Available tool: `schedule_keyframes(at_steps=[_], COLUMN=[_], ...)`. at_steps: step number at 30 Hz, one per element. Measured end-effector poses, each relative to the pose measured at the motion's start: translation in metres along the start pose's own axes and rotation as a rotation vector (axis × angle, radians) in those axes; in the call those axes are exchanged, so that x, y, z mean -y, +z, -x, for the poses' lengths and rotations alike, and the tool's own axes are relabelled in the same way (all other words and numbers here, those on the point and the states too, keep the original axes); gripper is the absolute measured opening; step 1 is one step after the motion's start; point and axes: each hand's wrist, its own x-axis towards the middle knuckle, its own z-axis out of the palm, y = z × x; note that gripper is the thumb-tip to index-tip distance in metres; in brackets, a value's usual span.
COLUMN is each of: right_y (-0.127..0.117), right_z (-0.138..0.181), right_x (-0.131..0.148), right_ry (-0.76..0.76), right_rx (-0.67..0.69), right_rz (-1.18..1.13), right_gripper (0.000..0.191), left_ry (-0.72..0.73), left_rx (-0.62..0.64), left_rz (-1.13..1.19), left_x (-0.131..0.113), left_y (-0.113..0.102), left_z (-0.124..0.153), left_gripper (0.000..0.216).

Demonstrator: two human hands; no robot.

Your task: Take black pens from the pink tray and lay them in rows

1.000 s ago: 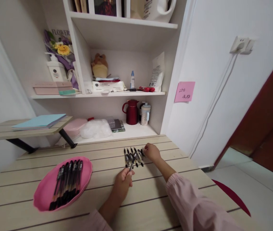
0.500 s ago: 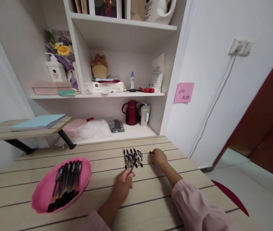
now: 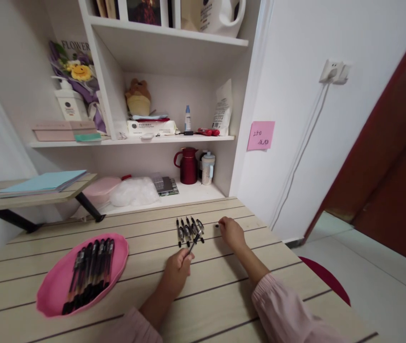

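Note:
My left hand (image 3: pixel 177 272) is closed around a black pen (image 3: pixel 195 239) whose tip points up and right, over a row of several black pens (image 3: pixel 187 230) lying side by side on the wooden table (image 3: pixel 220 290). My right hand (image 3: pixel 232 232) rests just right of that row, fingers pinched on a small dark piece, perhaps a pen cap (image 3: pixel 217 225). At the left a pink oval tray (image 3: pixel 117 255) holds several more black pens (image 3: pixel 88 274).
Behind the table stands a white shelf unit (image 3: pixel 174 140) with a red jug (image 3: pixel 188 166), a small bottle, a plush toy and boxes. A blue folder (image 3: pixel 42 182) lies on a side table at left. A pink note (image 3: pixel 260 136) sticks to the wall; red door at right.
My right hand has drawn away from the row of pens to the right with the small dark piece. The camera has shifted slightly right. My left hand keeps its pen.

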Motion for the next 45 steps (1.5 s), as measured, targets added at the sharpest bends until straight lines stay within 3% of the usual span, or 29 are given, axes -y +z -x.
schedule_keyframes(at_steps=[7, 11, 16, 18, 21, 23, 26, 31, 45], right_y=[-0.009, 0.0, -0.001, -0.007, -0.015, -0.018, -0.016, -0.011, -0.009], right_z=[-0.029, -0.016, -0.001, 0.001, 0.008, 0.016, 0.029, 0.039, 0.039], right_x=[-0.008, -0.008, -0.008, -0.005, 0.006, 0.016, 0.028, 0.036, 0.04], right_ry=[-0.095, -0.169, -0.176, -0.126, 0.014, 0.082, 0.128, 0.157, 0.145], right_rx=[0.103, 0.156, 0.109, 0.068, 0.116, 0.204, 0.243, 0.208, 0.124], right_rz=[0.096, 0.125, 0.09, -0.135, -0.821, -1.228, -1.55, -1.664, -1.632], right_gripper=[0.032, 0.024, 0.021, 0.017, 0.012, 0.02, 0.032, 0.04, 0.04], left_ry=[-0.014, -0.024, -0.007, 0.001, 0.003, 0.0, -0.008, 0.006, 0.014], left_rx=[0.022, -0.028, 0.036, 0.048, 0.066, 0.071, 0.067, 0.061, 0.111], left_rz=[0.022, 0.054, 0.056, 0.048, 0.036, 0.035, 0.026, 0.014, -0.047], left_x=[0.009, 0.011, 0.012, 0.011, 0.008, 0.006, 0.005, 0.005, 0.003], left_y=[0.001, 0.004, 0.001, 0.0, -0.001, -0.001, -0.001, 0.0, -0.001], left_z=[-0.005, -0.006, -0.006, -0.006, -0.004, -0.003, -0.003, -0.003, -0.003], left_gripper=[0.027, 0.029, 0.027, 0.026, 0.027, 0.029, 0.029, 0.028, 0.029])
